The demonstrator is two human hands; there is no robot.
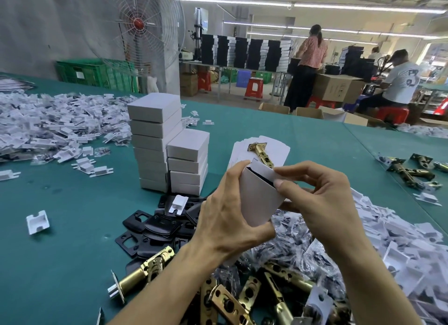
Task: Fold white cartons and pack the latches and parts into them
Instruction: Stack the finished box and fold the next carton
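One white carton [258, 201], left hand [228, 218] gripping its left side, right hand [317, 201] pinching its top edge

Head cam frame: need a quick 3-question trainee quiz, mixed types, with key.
1. True or false: the left hand and the right hand both hold the white carton.
2. The stacked closed boxes stand: A) on the table, to the left of the hands; B) on the floor; C) on a red stool.
3. Fill in: the flat plates heaped near the left hand are ___ in colour.
Key: 1 true; 2 A; 3 black.
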